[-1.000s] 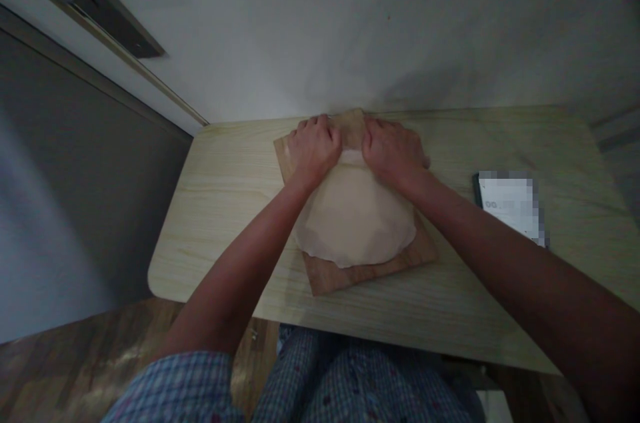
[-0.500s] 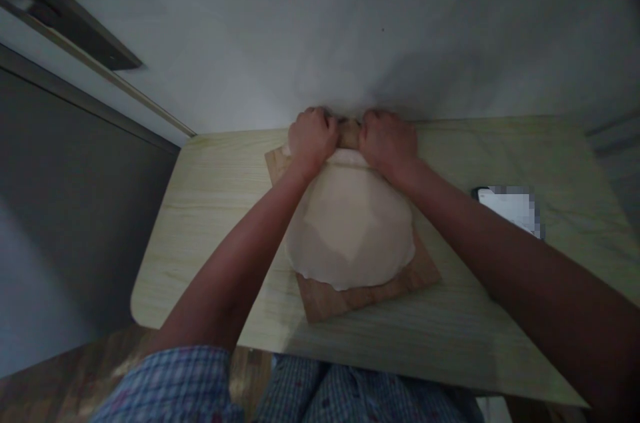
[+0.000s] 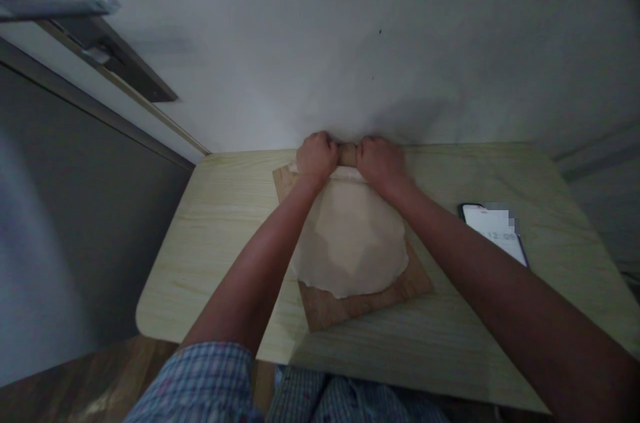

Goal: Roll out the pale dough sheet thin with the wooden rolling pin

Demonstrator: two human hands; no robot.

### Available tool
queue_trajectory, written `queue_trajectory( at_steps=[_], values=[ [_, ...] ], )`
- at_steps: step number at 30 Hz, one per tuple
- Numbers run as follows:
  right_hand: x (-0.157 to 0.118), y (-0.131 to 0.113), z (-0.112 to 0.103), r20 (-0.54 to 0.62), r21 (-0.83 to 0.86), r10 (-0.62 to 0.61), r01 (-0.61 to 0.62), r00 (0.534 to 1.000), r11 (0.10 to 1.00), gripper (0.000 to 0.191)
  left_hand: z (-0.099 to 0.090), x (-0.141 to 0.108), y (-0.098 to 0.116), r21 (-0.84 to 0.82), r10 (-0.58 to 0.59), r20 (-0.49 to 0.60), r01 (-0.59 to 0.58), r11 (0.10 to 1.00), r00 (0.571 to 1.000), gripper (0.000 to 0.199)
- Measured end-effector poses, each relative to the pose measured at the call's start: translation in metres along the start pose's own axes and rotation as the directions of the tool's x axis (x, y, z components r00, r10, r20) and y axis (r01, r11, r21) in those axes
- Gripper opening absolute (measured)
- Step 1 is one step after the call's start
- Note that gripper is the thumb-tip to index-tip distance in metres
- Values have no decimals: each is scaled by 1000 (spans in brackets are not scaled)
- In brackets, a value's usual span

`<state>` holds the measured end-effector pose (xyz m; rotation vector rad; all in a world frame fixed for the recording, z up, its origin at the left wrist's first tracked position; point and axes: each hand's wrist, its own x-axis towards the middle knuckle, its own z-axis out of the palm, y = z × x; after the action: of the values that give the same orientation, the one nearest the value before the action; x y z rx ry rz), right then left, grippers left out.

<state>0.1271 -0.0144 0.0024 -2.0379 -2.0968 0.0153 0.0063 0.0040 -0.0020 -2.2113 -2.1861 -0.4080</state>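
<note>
A checked sleeve [image 3: 200, 376] on the left arm comes nearest, beside the near edge of the counter [image 3: 200, 243]. Past that edge, around the middle of its length, the board [image 3: 323, 311] sits askew, one corner pointing nearly at the person. The dough [image 3: 350, 249] lies over most of it, a wide thin sheet (its near rim slightly wavy). The phone [image 3: 495, 233] lies toward the counter's right edge, well apart from the board, partly behind the right forearm. Near the far edge, the left hand [image 3: 317, 157] and right hand [image 3: 381, 161] are both curled around the rolling pin [image 3: 347, 155], at the far end of the dough. Behind rises the pale wall [image 3: 300, 43].
</note>
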Motion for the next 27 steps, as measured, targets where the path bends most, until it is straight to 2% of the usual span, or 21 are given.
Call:
queue_trajectory(
  at_steps=[6, 10, 14, 19, 27],
  values=[
    [-25, -7, -6, 36, 5, 8, -8, 999, 1000, 46, -2, -25, -5, 85, -2, -57, 7, 996, 998, 35],
    [-42, -11, -8, 79, 15, 26, -28, 996, 1000, 46, -5, -45, -9, 82, 38, -45, -34, 996, 998, 39],
    [-60, -15, -8, 46, 23, 18, -19, 999, 1000, 42, -13, -67, -13, 88, 66, -76, -59, 994, 995, 38],
    [-82, -19, -7, -64, 4, -41, 41, 997, 999, 43, -16, -90, -18, 107, 92, -110, -81, 991, 990, 42],
    [-109, -19, -2, -110, 8, -102, 103, 989, 995, 43, -19, -104, -24, 126, 119, -78, -108, 986, 990, 47]
  ],
)
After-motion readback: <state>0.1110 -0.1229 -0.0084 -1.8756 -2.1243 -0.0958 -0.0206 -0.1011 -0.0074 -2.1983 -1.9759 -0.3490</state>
